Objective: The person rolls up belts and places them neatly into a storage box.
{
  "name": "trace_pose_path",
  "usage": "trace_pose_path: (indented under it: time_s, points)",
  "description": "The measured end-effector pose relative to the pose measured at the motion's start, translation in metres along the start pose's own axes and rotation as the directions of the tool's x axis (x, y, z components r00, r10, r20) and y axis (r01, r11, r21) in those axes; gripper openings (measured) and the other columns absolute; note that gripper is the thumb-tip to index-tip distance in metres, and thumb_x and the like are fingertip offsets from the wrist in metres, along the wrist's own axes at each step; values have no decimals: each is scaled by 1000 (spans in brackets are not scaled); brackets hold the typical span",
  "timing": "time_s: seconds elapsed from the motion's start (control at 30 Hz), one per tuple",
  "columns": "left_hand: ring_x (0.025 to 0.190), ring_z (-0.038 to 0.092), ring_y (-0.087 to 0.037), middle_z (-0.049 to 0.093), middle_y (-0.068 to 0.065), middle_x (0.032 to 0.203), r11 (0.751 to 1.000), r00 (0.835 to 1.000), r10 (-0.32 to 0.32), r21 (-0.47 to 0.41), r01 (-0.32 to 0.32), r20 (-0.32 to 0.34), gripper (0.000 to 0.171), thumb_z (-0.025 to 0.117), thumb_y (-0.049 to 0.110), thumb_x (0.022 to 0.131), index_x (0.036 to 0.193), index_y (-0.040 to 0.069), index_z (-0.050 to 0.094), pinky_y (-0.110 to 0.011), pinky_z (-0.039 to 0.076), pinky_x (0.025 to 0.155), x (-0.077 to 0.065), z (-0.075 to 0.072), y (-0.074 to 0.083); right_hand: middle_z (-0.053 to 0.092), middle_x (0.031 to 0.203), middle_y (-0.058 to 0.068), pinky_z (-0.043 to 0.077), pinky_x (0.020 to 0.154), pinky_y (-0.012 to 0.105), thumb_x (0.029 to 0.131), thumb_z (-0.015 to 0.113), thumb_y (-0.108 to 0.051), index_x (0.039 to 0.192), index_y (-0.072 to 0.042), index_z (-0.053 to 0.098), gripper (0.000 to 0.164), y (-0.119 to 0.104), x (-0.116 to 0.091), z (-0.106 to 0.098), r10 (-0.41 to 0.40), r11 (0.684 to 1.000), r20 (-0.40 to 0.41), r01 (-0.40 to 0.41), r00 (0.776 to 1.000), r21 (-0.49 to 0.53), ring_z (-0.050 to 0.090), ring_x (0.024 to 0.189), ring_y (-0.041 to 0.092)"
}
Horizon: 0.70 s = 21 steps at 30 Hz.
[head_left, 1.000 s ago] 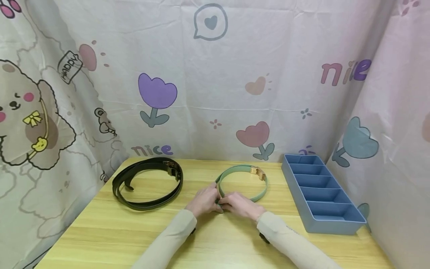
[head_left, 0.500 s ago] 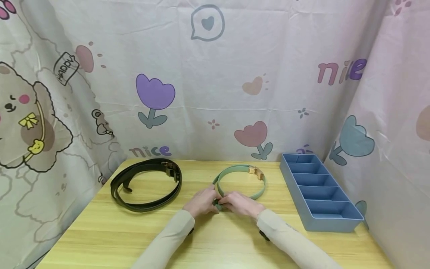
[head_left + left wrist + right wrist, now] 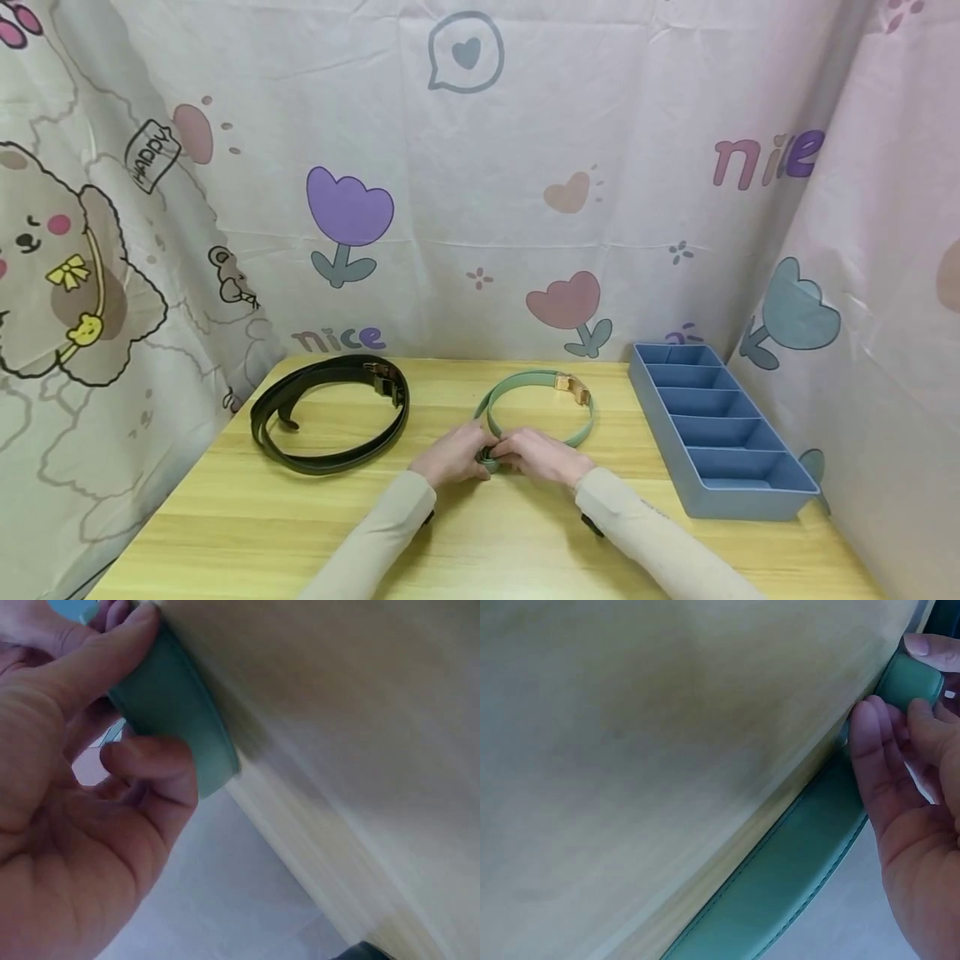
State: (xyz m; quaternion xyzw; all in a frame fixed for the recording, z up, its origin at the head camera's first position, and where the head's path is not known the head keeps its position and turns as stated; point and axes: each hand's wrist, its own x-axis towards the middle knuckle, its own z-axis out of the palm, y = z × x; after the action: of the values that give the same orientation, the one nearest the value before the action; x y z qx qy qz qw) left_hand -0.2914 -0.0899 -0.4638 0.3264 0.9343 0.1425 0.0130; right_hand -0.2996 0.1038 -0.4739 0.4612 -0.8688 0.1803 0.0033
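A green belt (image 3: 525, 380) stands on its edge in a loop on the table, a gold buckle (image 3: 572, 386) at its far right. Its near end is wound into a small coil (image 3: 487, 460) between the two hands. From the left, my left hand (image 3: 452, 454) pinches the coil; in the left wrist view the thumb and a bent finger lie against the green strap (image 3: 176, 712). Opposite it, my right hand (image 3: 542, 457) pinches the same coil, while the unrolled strap (image 3: 780, 870) runs past its fingers in the right wrist view. Fingers partly cover the coil.
A black belt (image 3: 322, 464) with a dark metal buckle (image 3: 387, 387) lies looped at the left of the wooden table (image 3: 480, 558). A blue tray (image 3: 678, 467) with several compartments stands on the right. Printed curtains (image 3: 450, 192) hang behind and at both sides.
Both hands stay at the green belt and have shifted very slightly toward the near side. More of the small coil shows between them now. The black belt and tray have not moved.
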Motion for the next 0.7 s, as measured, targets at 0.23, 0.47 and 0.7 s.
trace_pose_path:
  time_s: [0.23,0.47,0.7]
  points:
    - [83,52,-7,59,6,92,999,998,-34,-40,32,-54,30,90,34,64,84,20,74,-25,48,75,7,0,-3,68,95,-7,49,78,14,95,63,-20,101,-18,73,12,-2,3,1,-26,999,-19,25,999,-23,61,85,-1]
    - [96,55,-10,63,7,102,998,1000,0,-60,1,9,33,86,21,73,103,22,73,-29,48,86,3,-2,-4,71,107,-4,50,87,16,96,62,-15,110,-16,73,18,0,1,1,-7,1000,-19,7,1000,5,65,100,3]
    - [81,53,-9,60,4,90,990,997,-73,-118,71,-12,22,89,24,70,80,16,70,-26,47,73,7,-1,-8,68,97,-3,51,71,23,93,67,-18,112,-13,69,20,6,4,-2,214,977,-224,-208,951,51,62,84,8]
